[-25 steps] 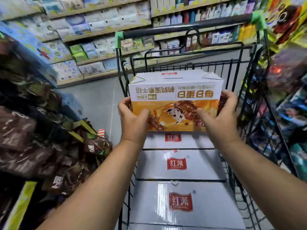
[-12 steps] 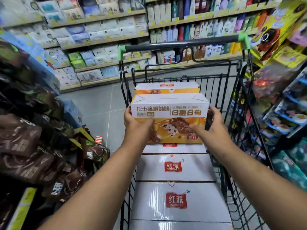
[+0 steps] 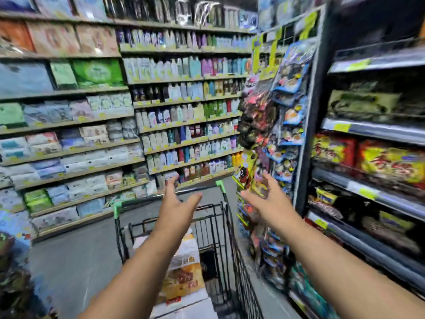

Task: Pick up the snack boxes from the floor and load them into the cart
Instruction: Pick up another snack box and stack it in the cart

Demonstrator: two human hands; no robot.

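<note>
The black wire cart (image 3: pixel 232 236) with green handle ends stands in front of me, low in the blurred view. An orange and white snack box (image 3: pixel 184 272) lies inside it on top of other boxes, partly hidden by my left forearm. My left hand (image 3: pixel 177 203) is raised above the cart with fingers spread and holds nothing. My right hand (image 3: pixel 266 199) is also lifted and open, level with the cart's right rim and near the hanging snack packs.
Long shelves of bottles (image 3: pixel 184 125) and tissue packs (image 3: pixel 69 143) run across the back beyond a grey floor (image 3: pixel 76 256). A rack of hanging snack bags (image 3: pixel 282 116) and dark shelves (image 3: pixel 372 176) stand close on the right. Packaged goods crowd the lower left (image 3: pixel 13 282).
Both hands have let go of the orange and white box, which now lies in the cart. The hands have risen and opened, and my view has swung upward.
</note>
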